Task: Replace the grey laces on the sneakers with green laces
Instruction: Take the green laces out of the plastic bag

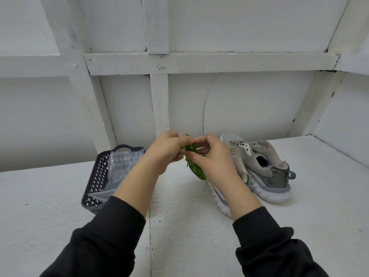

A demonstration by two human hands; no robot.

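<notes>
Head view: both my left hand (169,150) and right hand (211,156) pinch the bundled green laces (196,169) above the surface, left of the grey sneakers (259,168) — best to tease one end free slowly, keeping coils loose so they don't knot.

Coiled green laces (197,171) hang bunched in the air, just left of two grey sneakers (267,170).

**A basket and a bag on the desk**

A dark blue basket (93,182) with little holes sits on the left side of the white desk (50,206). A clear plastic bag (119,166) lies in it. Behind is a white wall (249,100) with beams.
</notes>
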